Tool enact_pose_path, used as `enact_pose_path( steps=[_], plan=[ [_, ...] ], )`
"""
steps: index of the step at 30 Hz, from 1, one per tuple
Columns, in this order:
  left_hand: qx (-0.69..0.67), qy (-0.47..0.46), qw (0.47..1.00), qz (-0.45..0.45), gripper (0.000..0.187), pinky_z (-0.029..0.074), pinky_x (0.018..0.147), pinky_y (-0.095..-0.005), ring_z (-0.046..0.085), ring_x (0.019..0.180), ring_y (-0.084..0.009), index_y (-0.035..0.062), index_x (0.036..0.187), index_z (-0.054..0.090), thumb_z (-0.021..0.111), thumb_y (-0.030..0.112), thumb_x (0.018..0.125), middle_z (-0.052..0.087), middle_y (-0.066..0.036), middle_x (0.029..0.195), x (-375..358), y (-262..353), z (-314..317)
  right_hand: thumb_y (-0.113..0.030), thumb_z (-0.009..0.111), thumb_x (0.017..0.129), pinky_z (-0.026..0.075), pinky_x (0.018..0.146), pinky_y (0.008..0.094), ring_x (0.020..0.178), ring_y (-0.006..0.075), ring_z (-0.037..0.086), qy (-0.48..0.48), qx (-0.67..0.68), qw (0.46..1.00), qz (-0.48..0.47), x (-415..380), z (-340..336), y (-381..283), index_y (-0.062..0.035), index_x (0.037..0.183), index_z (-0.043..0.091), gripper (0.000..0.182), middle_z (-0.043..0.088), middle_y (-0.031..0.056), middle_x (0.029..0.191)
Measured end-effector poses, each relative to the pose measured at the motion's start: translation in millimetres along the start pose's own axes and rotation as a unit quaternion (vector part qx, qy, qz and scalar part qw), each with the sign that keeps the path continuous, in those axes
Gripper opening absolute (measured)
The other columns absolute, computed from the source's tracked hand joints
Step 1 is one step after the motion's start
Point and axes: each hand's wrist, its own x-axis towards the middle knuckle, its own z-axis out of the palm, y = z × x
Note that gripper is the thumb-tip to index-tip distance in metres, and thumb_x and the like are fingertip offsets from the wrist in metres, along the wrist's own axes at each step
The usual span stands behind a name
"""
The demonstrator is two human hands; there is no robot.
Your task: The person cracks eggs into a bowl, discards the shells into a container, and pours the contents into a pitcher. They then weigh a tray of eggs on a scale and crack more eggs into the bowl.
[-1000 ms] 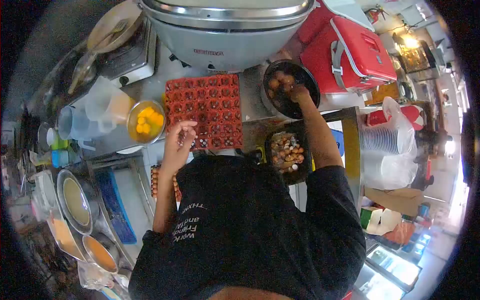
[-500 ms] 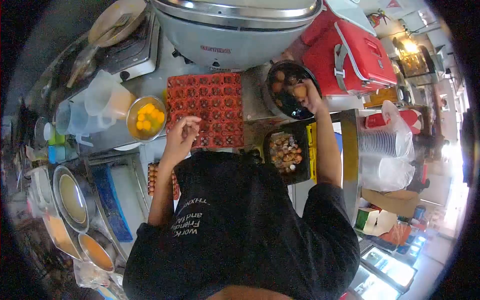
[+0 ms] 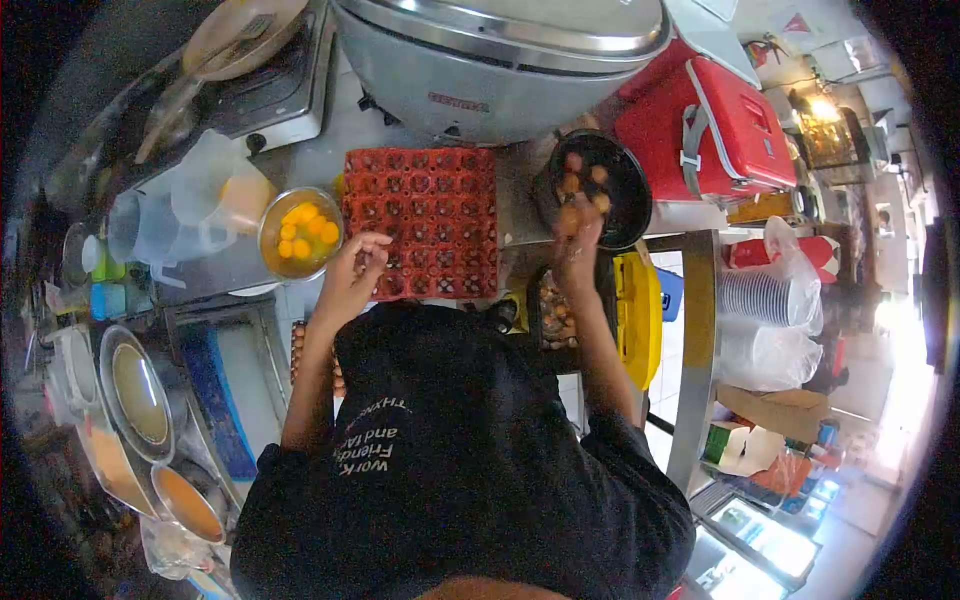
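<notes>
Our grey worktop [image 3: 517,190] is crowded. Above it our left hand [image 3: 352,272] hangs half-curled at the near-left corner of the tray [image 3: 421,225], beside the bowl [image 3: 264,242]. Well apart, our right hand [image 3: 578,255] grips an egg [image 3: 569,219] at the near side of the pot [image 3: 628,205]. Beyond both stands a cooker [image 3: 560,95], its red label [image 3: 458,102] too blurred to read. Our shirt [image 3: 460,450], nearer us, says "work" and "and".
</notes>
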Motion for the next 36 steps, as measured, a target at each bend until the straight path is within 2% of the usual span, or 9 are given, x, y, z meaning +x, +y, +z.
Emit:
enact_pose_path(
  steps=[1, 3, 5, 7, 10, 17, 29, 32, 36],
  plan=[
    [0.000, 0.002, 1.000, 0.008, 0.020, 0.040, 0.069, -0.0223, 0.048, 0.077, -0.0077, 0.0057, 0.107, 0.061, 0.059, 0.021, 0.095, 0.052, 0.002, 0.083, -0.1, -0.3, -2.5, -0.019, 0.048, 0.097, 0.042, 0.097, 0.0441, 0.118, 0.0372, 0.046, -0.050, 0.071, 0.995, 0.049, -14.5, 10.9, 5.9, 0.0031, 0.134, 0.038, 0.044, 0.043, 0.0239, 0.128],
    [0.014, 0.002, 1.000, 0.019, 0.019, 0.041, 0.071, -0.0227, 0.049, 0.077, -0.0081, 0.0056, 0.107, 0.061, 0.059, 0.020, 0.095, 0.054, 0.001, 0.083, -2.8, -8.5, -8.2, -0.019, 0.049, 0.096, 0.042, 0.098, 0.0461, 0.118, 0.0393, 0.045, -0.136, -0.227, 0.956, -0.125, -50.0, 38.9, 53.5, 0.0028, 0.135, 0.037, 0.047, 0.042, 0.0238, 0.129],
    [0.020, 0.002, 0.999, 0.028, 0.019, 0.041, 0.071, -0.0227, 0.050, 0.077, -0.0079, 0.0056, 0.107, 0.062, 0.059, 0.019, 0.094, 0.055, 0.001, 0.083, -4.3, -13.1, -15.9, -0.021, 0.052, 0.091, 0.041, 0.101, 0.0490, 0.122, 0.0413, 0.045, -0.315, -0.418, 0.852, -0.025, -86.3, 58.5, 78.7, -0.0010, 0.139, 0.037, 0.055, 0.045, 0.0252, 0.132],
    [0.028, 0.011, 0.997, 0.073, 0.022, 0.043, 0.067, -0.0238, 0.052, 0.074, -0.0076, 0.0067, 0.111, 0.060, 0.060, 0.019, 0.093, 0.058, 0.001, 0.083, -4.6, -21.6, -20.0, -0.020, 0.050, 0.092, 0.040, 0.102, 0.0501, 0.124, 0.0428, 0.043, -0.323, -0.377, 0.867, -0.043, -77.8, 62.0, 83.0, -0.0021, 0.139, 0.038, 0.052, 0.044, 0.0264, 0.133],
    [-0.020, 0.012, 0.998, 0.050, 0.029, 0.044, 0.065, -0.0269, 0.054, 0.071, -0.0091, 0.0077, 0.116, 0.058, 0.062, 0.023, 0.092, 0.058, 0.000, 0.082, -11.4, -38.7, -31.0, -0.028, 0.044, 0.099, 0.039, 0.102, 0.0459, 0.122, 0.0353, 0.047, -0.238, 0.026, 0.957, 0.163, -43.9, 69.9, 34.2, -0.0011, 0.136, 0.040, 0.046, 0.048, 0.0214, 0.131],
    [0.159, -0.025, 0.978, 0.134, 0.049, 0.049, 0.067, -0.0428, 0.061, 0.073, -0.0315, 0.0058, 0.125, 0.050, 0.065, 0.031, 0.085, 0.062, -0.012, 0.084, 16.3, -17.9, -61.1, -0.065, 0.026, 0.095, 0.047, 0.086, 0.0341, 0.088, 0.0181, 0.059, -0.491, 0.386, 0.737, 0.257, 53.9, 199.4, -155.5, -0.0019, 0.126, 0.050, 0.075, 0.062, 0.0058, 0.096],
    [0.236, 0.020, 0.969, 0.075, 0.044, 0.046, 0.083, -0.0530, 0.056, 0.098, -0.0455, -0.0060, 0.117, 0.042, 0.051, 0.023, 0.085, 0.055, -0.032, 0.106, 27.8, -120.6, -139.0, -0.060, 0.028, 0.098, 0.050, 0.076, 0.0430, 0.071, 0.0248, 0.063, -0.513, 0.161, 0.793, 0.286, 54.2, 314.8, -235.2, 0.0023, 0.100, 0.061, 0.071, 0.064, 0.0157, 0.084],
    [0.224, -0.001, 0.969, 0.099, 0.040, 0.046, 0.084, -0.0531, 0.055, 0.100, -0.0456, -0.0031, 0.116, 0.043, 0.049, 0.019, 0.084, 0.052, -0.031, 0.113, 26.4, -120.8, -149.9, -0.059, 0.033, 0.097, 0.052, 0.063, 0.0476, 0.061, 0.0297, 0.064, -0.517, 0.141, 0.816, 0.215, 47.2, 338.6, -209.9, 0.0034, 0.097, 0.063, 0.069, 0.064, 0.0197, 0.076],
    [0.295, 0.055, 0.949, 0.096, 0.041, 0.045, 0.081, -0.0527, 0.058, 0.094, -0.0448, -0.0046, 0.116, 0.044, 0.048, 0.022, 0.085, 0.058, -0.028, 0.100, 22.3, -107.5, -160.5, -0.055, 0.040, 0.096, 0.052, 0.057, 0.0482, 0.058, 0.0380, 0.063, -0.431, -0.077, 0.879, -0.189, 55.6, 337.7, -198.1, 0.0046, 0.097, 0.063, 0.064, 0.063, 0.0253, 0.069]
  ],
)
